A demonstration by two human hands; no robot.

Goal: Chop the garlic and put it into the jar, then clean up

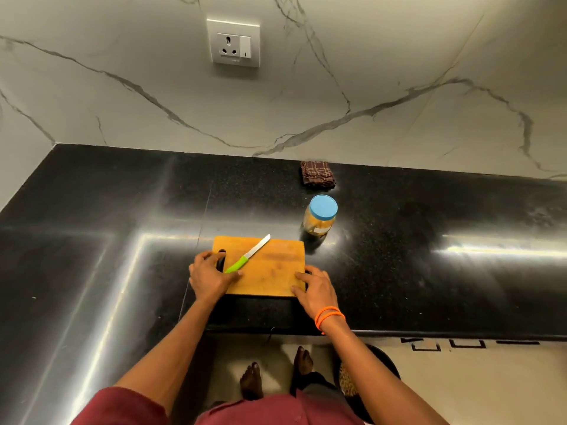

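Note:
A wooden cutting board (270, 265) lies on the black counter near its front edge. My left hand (208, 276) grips the board's left end by the handle slot, with its thumb on top. My right hand (314, 288) holds the board's near right corner, fingers on top. A knife (248, 254) with a green handle and white blade lies diagonally on the board, its handle end touching my left thumb. A jar (319, 216) with a blue lid on stands just behind the board's right corner. No garlic shows on the board.
A folded brown checked cloth (317, 174) lies by the marble wall behind the jar. The black counter (429, 225) runs left and right and turns a corner at the left. A wall socket (233, 42) sits above. My bare feet stand on the floor below the counter edge.

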